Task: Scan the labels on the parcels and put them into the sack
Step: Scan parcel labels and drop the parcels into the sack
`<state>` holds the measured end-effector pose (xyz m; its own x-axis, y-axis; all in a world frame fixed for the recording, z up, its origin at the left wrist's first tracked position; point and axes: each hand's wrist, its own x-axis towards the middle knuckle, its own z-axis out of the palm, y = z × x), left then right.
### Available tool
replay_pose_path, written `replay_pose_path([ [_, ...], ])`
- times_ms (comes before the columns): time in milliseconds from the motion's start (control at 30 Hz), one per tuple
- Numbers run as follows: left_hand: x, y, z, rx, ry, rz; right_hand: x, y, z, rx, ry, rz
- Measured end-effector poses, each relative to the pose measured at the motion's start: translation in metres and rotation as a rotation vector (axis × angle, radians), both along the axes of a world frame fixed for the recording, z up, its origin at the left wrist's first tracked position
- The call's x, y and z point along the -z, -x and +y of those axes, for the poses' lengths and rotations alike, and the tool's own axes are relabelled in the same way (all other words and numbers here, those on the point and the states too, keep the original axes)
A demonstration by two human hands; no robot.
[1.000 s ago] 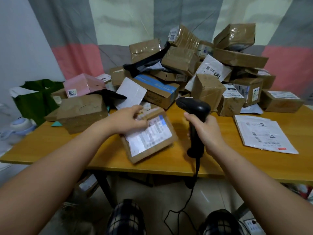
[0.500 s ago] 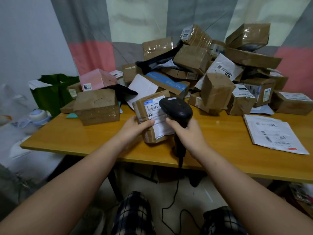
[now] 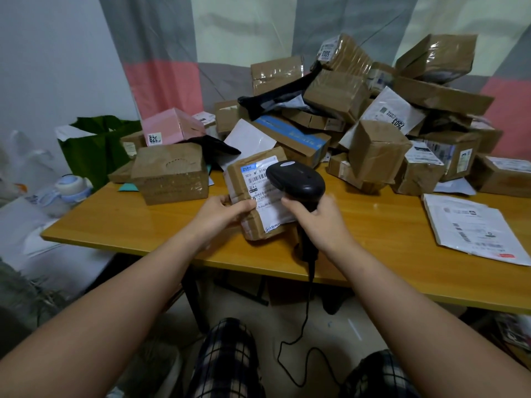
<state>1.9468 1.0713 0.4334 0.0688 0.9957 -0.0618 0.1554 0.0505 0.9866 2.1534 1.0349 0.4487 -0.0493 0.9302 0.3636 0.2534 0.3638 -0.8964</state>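
Note:
My left hand (image 3: 222, 212) grips a small brown cardboard parcel (image 3: 253, 228) by its left side, tilted up above the front of the table with its white label facing me. In my right hand (image 3: 314, 218) is a black barcode scanner (image 3: 296, 180), held by the handle, its head right over the label and covering part of it. The scanner's cable hangs down to the floor. A big heap of parcels (image 3: 359, 116) fills the back of the wooden table (image 3: 129, 222). No sack is clearly recognisable.
A brown box (image 3: 171, 173) and a pink box (image 3: 169, 129) stand at the left of the table, a white mailer (image 3: 474, 228) lies at the right. A green bag (image 3: 94, 147) stands beyond the table's left end. My knees are under the front edge.
The parcel has been lifted from lying flat to tilted upright toward me. My right hand has brought the scanner left, over the label. The view has shifted left.

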Motion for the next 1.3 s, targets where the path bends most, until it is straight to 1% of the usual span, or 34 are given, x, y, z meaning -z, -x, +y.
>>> replay_pose_path([
  [100, -0.003, 0.001, 0.002, -0.051, -0.048, 0.020, -0.004, 0.003, -0.003, -0.029, 0.007, 0.004],
  [233, -0.014, 0.005, 0.010, -0.175, -0.127, 0.173, -0.010, 0.001, -0.011, 0.055, -0.013, -0.043],
  [367, -0.021, 0.010, 0.012, -0.210, -0.158, 0.301, -0.021, -0.004, -0.025, 0.087, 0.025, -0.071],
  [567, -0.024, 0.008, 0.009, -0.222, -0.171, 0.321, -0.039, -0.012, -0.036, 0.063, 0.084, -0.096],
  [1033, -0.019, 0.011, 0.005, -0.237, -0.205, 0.326, -0.054, -0.008, -0.055, 0.032, 0.103, -0.125],
  [1300, -0.019, 0.031, -0.028, -0.300, -0.239, 0.333, -0.055, 0.009, -0.077, -0.007, 0.094, -0.087],
])
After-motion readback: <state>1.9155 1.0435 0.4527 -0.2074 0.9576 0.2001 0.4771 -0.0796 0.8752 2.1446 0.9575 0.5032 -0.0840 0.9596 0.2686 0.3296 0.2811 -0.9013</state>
